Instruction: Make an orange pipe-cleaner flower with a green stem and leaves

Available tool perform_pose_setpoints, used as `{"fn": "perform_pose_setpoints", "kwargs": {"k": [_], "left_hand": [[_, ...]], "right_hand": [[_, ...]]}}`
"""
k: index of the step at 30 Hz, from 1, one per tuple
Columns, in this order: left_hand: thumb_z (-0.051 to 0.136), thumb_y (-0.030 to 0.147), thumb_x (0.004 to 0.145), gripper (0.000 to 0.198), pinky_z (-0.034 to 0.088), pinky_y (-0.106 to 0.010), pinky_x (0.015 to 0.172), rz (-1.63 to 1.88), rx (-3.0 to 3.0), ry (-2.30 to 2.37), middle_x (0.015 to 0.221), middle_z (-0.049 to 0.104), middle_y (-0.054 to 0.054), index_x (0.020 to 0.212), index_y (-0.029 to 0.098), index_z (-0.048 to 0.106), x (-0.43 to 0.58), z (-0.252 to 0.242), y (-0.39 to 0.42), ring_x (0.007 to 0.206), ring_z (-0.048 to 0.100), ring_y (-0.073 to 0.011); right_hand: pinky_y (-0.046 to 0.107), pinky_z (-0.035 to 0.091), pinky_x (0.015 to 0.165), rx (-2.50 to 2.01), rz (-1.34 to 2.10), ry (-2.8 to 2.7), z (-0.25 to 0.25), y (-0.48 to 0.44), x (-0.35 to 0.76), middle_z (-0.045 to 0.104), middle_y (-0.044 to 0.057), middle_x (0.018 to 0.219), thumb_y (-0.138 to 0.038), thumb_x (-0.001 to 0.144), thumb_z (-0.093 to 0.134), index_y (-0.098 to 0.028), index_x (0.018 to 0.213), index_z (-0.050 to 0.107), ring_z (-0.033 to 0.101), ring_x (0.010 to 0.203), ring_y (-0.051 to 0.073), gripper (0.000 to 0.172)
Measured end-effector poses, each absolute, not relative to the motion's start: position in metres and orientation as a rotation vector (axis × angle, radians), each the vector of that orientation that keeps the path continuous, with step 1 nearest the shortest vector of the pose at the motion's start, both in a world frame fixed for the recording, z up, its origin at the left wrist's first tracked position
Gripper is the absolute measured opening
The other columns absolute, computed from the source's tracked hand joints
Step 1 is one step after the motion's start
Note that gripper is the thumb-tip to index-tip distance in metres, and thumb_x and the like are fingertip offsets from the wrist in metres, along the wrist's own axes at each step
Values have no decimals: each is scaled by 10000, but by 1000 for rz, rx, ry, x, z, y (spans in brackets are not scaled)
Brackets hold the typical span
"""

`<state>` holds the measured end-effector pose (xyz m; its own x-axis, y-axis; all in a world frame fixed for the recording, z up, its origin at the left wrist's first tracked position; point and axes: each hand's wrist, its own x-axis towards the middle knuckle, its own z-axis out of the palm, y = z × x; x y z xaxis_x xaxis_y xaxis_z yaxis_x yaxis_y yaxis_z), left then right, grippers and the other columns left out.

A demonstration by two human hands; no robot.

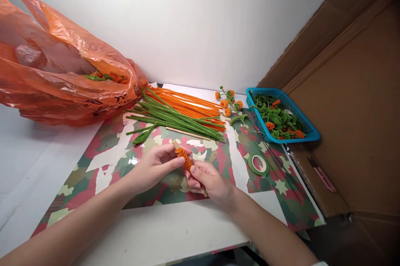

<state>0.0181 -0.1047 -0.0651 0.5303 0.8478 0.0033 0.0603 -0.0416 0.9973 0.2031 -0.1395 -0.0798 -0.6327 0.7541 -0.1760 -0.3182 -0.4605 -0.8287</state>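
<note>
An orange pipe cleaner (185, 158) is coiled in tight loops around a thin wooden stick (175, 144), held tilted above the near middle of the table. My left hand (162, 161) pinches the upper end of the coil between thumb and fingers. Lower down, my right hand (208, 180) is closed around the coil and the stick, whose other end pokes out below the palm. Beyond the hands lie a bundle of green pipe cleaners (175, 116) and a bundle of orange pipe cleaners (193, 102). A second wooden stick (187, 133) rests along the green bundle's near side.
An orange plastic bag (71, 99) with flowers inside stands at left. A blue basket (301, 128) of green and orange pieces sits at right, near a finished orange flower stem (229, 101), green tape (258, 164) and a pink-handled cutter (323, 177). Cardboard (353, 91) walls the right side.
</note>
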Motion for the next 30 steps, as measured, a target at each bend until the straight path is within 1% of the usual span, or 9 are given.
{"fn": "perform_pose_setpoints", "kwargs": {"k": [4,7,10,13,16,18,21,26,30], "left_hand": [[598,388,894,235,546,-271,783,746,1434,821,867,707,-37,987,186,673,17,-65,-103,824,665,-172],[596,383,895,220,529,-252,757,727,1410,807,813,688,-27,938,181,671,18,-64,-103,794,647,-161],[591,389,896,225,498,-226,680,719,1395,794,712,628,-2,877,173,652,20,-63,-104,701,599,-133],[566,403,907,247,455,-211,595,708,1348,767,618,539,33,831,172,607,21,-63,-106,589,525,-103],[565,405,906,265,453,-220,610,709,1340,775,628,549,24,781,172,575,22,-63,-106,614,533,-113],[587,398,893,266,454,-223,632,732,1358,796,663,572,10,758,169,575,22,-63,-105,651,543,-120],[609,383,879,265,445,-218,623,766,1371,803,676,569,8,736,161,588,22,-64,-104,646,528,-113],[610,377,882,256,436,-205,603,778,1335,779,654,574,21,748,162,578,23,-66,-106,621,525,-101],[630,391,869,266,443,-203,590,770,1300,792,660,583,19,751,159,576,24,-66,-107,615,547,-102]], "right_hand": [[234,182,497,-701,2197,-860,-80,-141,200,358,-99,523,-536,821,648,-171,780,498,260,450,48,396],[232,222,503,-669,2255,-748,-82,-143,200,422,-85,514,-489,820,659,-156,802,537,320,429,48,356],[249,291,499,-607,2298,-749,-83,-143,200,543,-41,533,-471,833,629,-135,854,585,411,407,72,340],[258,340,504,-556,2329,-763,-85,-142,202,603,-22,562,-461,849,607,-131,905,600,472,419,91,334],[253,363,514,-544,2345,-754,-86,-142,203,614,-30,558,-456,852,619,-137,914,598,483,415,86,326],[250,376,524,-543,2360,-748,-86,-142,202,618,-33,558,-458,842,641,-142,898,594,483,411,80,325],[240,377,524,-538,2352,-748,-86,-143,200,626,-31,569,-461,826,672,-148,865,586,486,416,70,327],[228,350,497,-561,2278,-769,-88,-146,196,609,-43,558,-475,826,676,-155,837,576,459,402,55,336],[220,355,490,-610,2224,-792,-92,-147,192,621,-34,564,-496,828,667,-152,835,579,468,402,55,356]]}}
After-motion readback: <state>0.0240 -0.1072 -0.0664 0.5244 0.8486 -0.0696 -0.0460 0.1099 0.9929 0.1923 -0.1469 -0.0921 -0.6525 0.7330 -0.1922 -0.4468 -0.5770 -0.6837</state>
